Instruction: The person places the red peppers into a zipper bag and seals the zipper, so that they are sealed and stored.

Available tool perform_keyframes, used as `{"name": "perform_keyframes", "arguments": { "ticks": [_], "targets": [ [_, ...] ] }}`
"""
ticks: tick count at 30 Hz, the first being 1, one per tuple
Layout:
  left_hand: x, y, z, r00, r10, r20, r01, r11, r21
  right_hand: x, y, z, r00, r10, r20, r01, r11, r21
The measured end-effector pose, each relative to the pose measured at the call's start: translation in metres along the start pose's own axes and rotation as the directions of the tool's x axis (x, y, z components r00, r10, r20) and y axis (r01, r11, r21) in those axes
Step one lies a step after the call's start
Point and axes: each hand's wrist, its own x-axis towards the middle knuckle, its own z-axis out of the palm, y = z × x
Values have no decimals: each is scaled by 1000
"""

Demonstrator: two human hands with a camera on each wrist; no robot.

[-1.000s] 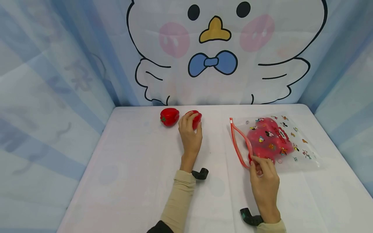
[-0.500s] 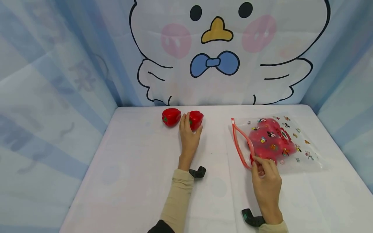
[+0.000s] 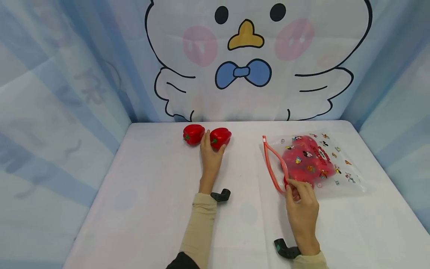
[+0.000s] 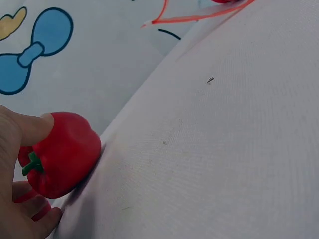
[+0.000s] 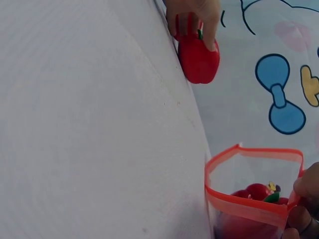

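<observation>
Two red bell peppers with green stems lie near the table's back edge: a left pepper (image 3: 193, 134) and a right pepper (image 3: 222, 136). My left hand (image 3: 211, 160) holds the right pepper, its fingers reaching between the two and its thumb (image 4: 37, 130) against the pepper's side. At the right lies a clear zip bag (image 3: 349, 186) with cartoon prints, red things inside and its red-edged mouth (image 3: 270, 168) gaping to the left. My right hand (image 3: 302, 215) pinches the near edge of that mouth. In the right wrist view, a green stem (image 5: 272, 197) shows inside the bag.
A white cloth covers the table (image 3: 161, 201). Behind it hangs a curtain (image 3: 242, 101) printed with a cartoon animal, and pale blue curtains close off both sides.
The right pepper has shifted slightly left, closer to the other one. My left fingers have slid from its top to its left side. My right hand keeps its grip on the bag.
</observation>
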Motion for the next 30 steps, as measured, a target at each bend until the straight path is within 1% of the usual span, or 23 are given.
{"name": "perform_keyframes", "arguments": {
  "ticks": [5, 9, 13, 18, 24, 30],
  "targets": [
    [1, -5, -2, 1000, 7, 30, -7, 1000, -28, 0, -2, 0, 1000, -7, 2, 7, 1000, 3],
    [1, -7, -2, 999, -6, 31, 7, 999, -41, -1, -5, -1, 1000, -11, 5, 11, 1000, -6],
    [-1, -9, -2, 999, -27, 42, 29, 999, -39, -4, -6, -3, 1000, 3, 10, -3, 1000, -28],
    [-3, -8, -2, 998, -32, 63, 35, 998, -54, -6, -4, -4, 1000, 27, 14, -27, 999, -44],
    [1, -10, -2, 998, -19, 59, 23, 997, -72, -6, -4, -1, 999, 40, 16, -39, 998, -48],
    [6, -12, -2, 998, -26, 52, 31, 993, -111, -3, -4, 2, 999, 32, 12, -31, 999, -30]
  ]
}}
